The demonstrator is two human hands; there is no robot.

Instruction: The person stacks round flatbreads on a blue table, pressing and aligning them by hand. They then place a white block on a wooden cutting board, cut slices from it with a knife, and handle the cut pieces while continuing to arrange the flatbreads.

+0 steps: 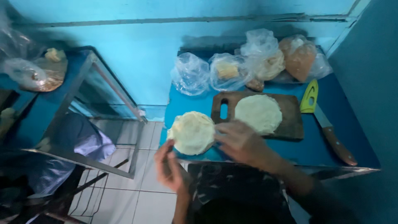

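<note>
Head view, looking down on a blue bench [315, 151]. I see a round, pale flat dough disc [192, 132] lying at the bench's near left corner, partly overhanging the edge toward me. My right hand [239, 142] sits just to the disc's right, its fingers spread and touching the disc's right rim; its grip is unclenched and encloses nothing. My left hand [168, 166] hovers below the disc's lower left edge, off the bench over the tiled floor [143, 195], fingers loosely curled; motion blur stops me telling whether its grip closes on anything. The disc thus lies between the two hands, up and to the right of the left, directly left of the right; the right is the nearer. Being round, the disc shows no long axis.

A second disc [259, 113] rests on a wooden cutting board [292, 120] behind the right hand. A knife [331, 135] with a wooden handle and a green peeler [309, 97] lie to the right. Plastic bags [232, 70] line the wall; their contents are hard to make out. Both hands are blurred.
</note>
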